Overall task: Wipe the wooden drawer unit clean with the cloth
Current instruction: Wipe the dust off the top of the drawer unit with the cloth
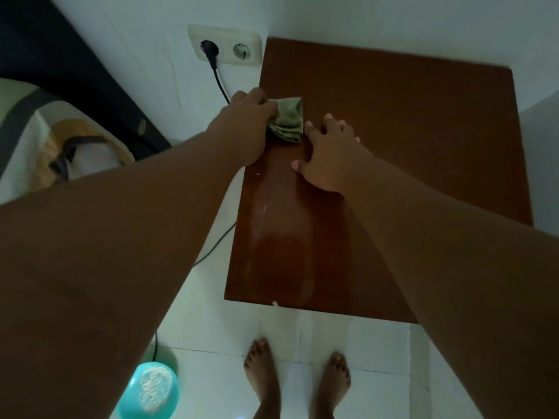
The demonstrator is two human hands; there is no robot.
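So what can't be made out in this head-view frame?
- Drawer unit: only the top shows from above; its drawers and front are out of sight.
- Cloth: partly covered by the left hand.
- Teal bowl: contents blurred.
- Right hand: palm contact with the wood is hidden beneath it.

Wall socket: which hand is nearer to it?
Left. The left hand, gripping the cloth, sits just below and right of the socket; the right hand lies flat farther right on the drawer unit.

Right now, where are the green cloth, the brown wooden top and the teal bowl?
green cloth (pixel 287 122), head view, folded middle.
brown wooden top (pixel 408 140), head view, bare surface.
teal bowl (pixel 133 409), head view, rim.
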